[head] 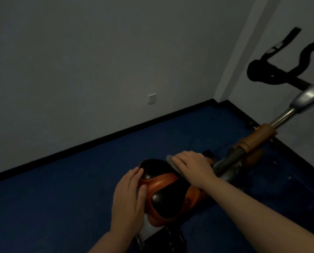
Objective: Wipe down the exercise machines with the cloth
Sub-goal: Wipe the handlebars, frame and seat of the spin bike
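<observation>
We are looking down at the saddle (163, 189) of an exercise bike (251, 143), orange with black pads. Our right hand (190, 165) lies palm down on a grey cloth (170, 158), fingers nearly straight and close together, pressing it flat onto the front end of the saddle; only a strip of cloth shows past the fingertips and along the hand's near edge. Our left hand (128, 198) rests on the saddle's left flank, fingers straight and together, fingertips on the edge of the black pad just left of the cloth hand; it holds nothing.

Beyond the right hand the bike's frame runs away up and to the right: a dark tube, then an orange-brown sleeve, then a silver post to black handlebars (280, 70). Beneath both hands is a blue floor (61, 198). Well to the left and above the cloth hand, a grey wall (97, 52) carries a small white socket plate (151, 98).
</observation>
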`<move>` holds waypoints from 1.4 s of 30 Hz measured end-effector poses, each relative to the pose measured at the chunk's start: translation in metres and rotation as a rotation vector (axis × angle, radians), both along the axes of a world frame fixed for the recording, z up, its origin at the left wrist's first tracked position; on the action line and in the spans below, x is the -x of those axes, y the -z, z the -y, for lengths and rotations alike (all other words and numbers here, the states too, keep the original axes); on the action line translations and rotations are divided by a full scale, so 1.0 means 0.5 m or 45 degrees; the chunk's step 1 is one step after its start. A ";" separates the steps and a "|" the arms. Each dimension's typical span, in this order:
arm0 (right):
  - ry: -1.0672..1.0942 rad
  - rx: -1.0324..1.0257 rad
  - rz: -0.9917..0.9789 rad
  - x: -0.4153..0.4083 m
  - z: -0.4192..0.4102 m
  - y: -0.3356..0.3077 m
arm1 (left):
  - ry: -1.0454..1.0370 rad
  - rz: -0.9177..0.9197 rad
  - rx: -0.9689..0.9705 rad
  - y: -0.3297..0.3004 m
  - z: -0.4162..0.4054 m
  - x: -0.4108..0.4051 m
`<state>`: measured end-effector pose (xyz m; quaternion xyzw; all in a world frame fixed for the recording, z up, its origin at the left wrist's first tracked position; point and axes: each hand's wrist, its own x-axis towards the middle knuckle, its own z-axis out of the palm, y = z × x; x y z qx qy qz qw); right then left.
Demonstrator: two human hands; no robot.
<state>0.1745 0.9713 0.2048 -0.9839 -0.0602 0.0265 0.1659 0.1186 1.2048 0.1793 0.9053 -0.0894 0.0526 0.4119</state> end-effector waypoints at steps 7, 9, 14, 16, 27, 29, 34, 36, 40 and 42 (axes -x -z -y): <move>0.173 -0.167 0.243 0.071 -0.087 0.010 | 0.284 0.050 -0.037 -0.013 0.007 -0.092; 0.162 -0.107 0.228 0.061 -0.030 0.020 | 0.434 0.071 -0.102 -0.022 0.009 -0.120; 0.863 -0.138 0.207 0.027 -0.011 0.030 | 0.646 0.135 -0.186 -0.037 0.037 -0.196; 0.730 -0.112 0.251 0.056 -0.079 0.030 | 0.733 0.113 -0.206 -0.036 0.054 -0.217; 1.302 -0.244 -0.007 0.038 -0.137 0.026 | 0.746 -0.228 -0.068 -0.031 0.055 -0.232; 1.277 -0.345 -0.022 0.040 -0.141 0.017 | 0.763 -0.225 -0.069 -0.028 0.056 -0.235; 1.451 -0.456 -0.122 0.016 -0.126 -0.001 | 0.811 -0.234 -0.003 -0.025 0.052 -0.235; 1.403 -0.343 -0.150 0.042 -0.199 -0.011 | 0.808 -0.282 0.065 -0.023 0.049 -0.235; 1.238 -0.196 -0.116 0.110 -0.301 -0.025 | 0.713 -0.412 0.293 -0.020 0.047 -0.237; 1.279 -0.245 -0.117 0.106 -0.284 -0.023 | 0.715 -0.437 0.310 -0.018 0.050 -0.238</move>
